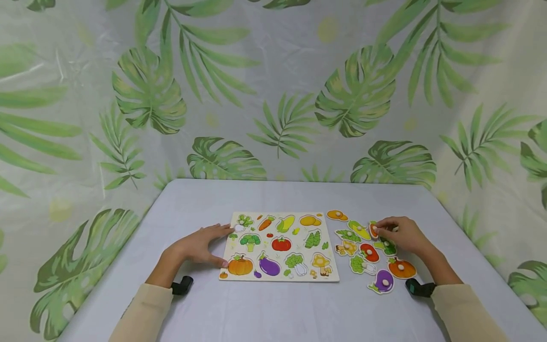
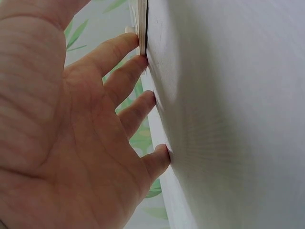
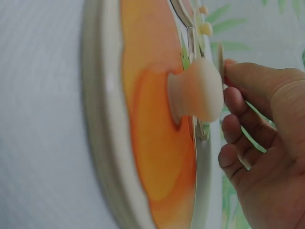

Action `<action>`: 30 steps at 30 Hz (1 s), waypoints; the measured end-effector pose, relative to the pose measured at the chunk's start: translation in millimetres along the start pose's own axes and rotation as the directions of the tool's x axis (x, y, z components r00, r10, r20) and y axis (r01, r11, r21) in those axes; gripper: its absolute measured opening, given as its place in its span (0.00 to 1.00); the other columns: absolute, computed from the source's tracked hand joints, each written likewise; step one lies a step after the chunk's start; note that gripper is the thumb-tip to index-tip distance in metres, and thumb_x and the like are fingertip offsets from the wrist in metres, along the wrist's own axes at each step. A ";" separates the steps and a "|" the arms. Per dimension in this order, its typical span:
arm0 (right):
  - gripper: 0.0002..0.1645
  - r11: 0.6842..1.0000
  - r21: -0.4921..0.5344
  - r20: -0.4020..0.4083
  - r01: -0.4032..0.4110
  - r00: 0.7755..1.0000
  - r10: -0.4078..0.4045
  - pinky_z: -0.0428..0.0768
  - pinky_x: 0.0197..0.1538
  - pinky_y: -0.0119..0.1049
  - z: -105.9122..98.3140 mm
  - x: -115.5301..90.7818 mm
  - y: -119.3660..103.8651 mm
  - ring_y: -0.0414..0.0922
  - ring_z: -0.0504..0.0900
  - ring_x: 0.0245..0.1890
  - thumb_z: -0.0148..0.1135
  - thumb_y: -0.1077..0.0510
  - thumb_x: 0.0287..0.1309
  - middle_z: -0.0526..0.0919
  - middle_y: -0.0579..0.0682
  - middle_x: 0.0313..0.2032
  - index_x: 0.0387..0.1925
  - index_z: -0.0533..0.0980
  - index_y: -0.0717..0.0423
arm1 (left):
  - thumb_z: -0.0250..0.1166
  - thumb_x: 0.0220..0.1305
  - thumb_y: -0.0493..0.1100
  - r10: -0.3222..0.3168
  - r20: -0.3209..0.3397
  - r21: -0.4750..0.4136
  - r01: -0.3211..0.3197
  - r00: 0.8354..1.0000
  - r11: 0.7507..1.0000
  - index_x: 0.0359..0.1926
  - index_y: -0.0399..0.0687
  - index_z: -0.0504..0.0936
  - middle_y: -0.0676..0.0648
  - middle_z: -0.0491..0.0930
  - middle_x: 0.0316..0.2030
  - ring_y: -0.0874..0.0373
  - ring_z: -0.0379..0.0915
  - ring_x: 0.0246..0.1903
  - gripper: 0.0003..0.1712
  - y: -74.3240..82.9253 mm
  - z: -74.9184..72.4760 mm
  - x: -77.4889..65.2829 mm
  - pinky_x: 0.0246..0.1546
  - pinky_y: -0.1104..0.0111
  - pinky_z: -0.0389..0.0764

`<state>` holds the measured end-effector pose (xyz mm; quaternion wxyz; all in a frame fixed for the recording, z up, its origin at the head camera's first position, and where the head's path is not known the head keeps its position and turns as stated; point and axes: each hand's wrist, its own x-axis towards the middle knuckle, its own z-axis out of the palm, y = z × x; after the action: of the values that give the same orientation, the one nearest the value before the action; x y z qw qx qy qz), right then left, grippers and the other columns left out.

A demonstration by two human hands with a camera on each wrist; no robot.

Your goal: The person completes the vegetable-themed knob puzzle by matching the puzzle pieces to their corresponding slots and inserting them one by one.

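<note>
A wooden vegetable puzzle board [image 1: 256, 242] with printed pictures lies flat on the table. My left hand [image 1: 198, 244] is spread at its left side, thumb and fingertips at the edge. In the left wrist view the fingers [image 2: 125, 78] are stretched out, two tips against the board's side [image 2: 142, 28]. Over on the right, my right hand [image 1: 401, 232] pinches the carrot piece [image 1: 373, 231] between thumb and fingers, tilted up above the other pieces. Its thin edge [image 3: 220, 56] shows at the fingertips in the right wrist view. The pumpkin piece [image 3: 159, 143] with its round knob fills the foreground there.
Right of the board lie several knobbed pieces: potato [image 1: 337, 215], corn [image 1: 360, 230], peas [image 1: 348, 235], mushroom [image 1: 349, 247], tomato [image 1: 368, 253], cabbage [image 1: 356, 264], broccoli [image 1: 388, 247] and eggplant [image 1: 383, 281]. A leaf-patterned sheet [image 1: 290, 118] hangs behind the white table [image 1: 273, 313].
</note>
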<state>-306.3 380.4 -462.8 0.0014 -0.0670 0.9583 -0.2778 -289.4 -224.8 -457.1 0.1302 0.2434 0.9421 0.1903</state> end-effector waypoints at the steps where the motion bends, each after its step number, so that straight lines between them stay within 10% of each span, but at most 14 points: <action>1: 0.25 1.000 -0.002 -0.003 0.003 1.000 -0.003 0.77 0.40 0.34 -0.8 0.1 -0.6 0.48 0.77 0.41 0.66 0.43 0.68 0.85 0.51 0.40 0.52 0.84 0.60 | 0.75 0.49 0.71 0.002 0.000 0.000 -0.002 1.000 1.000 0.79 0.57 0.64 0.47 0.56 0.81 0.39 0.45 0.81 0.60 -0.2 -0.1 0.1 0.78 0.36 0.45; 30: 0.28 1.000 0.020 -0.078 0.020 0.997 -0.018 0.75 0.35 0.33 0.8 11.3 -27.1 0.49 0.75 0.41 0.68 0.38 0.65 0.84 0.51 0.39 0.51 0.85 0.57 | 0.76 0.50 0.70 0.000 0.001 -0.009 0.000 1.000 1.000 0.79 0.56 0.63 0.46 0.56 0.80 0.38 0.45 0.81 0.60 2.2 -1.8 -1.6 0.78 0.35 0.45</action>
<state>-314.0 355.8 -448.7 -0.0380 -0.0653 0.9539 -0.2904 -287.7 -224.4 -454.3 0.1318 0.2428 0.9412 0.1943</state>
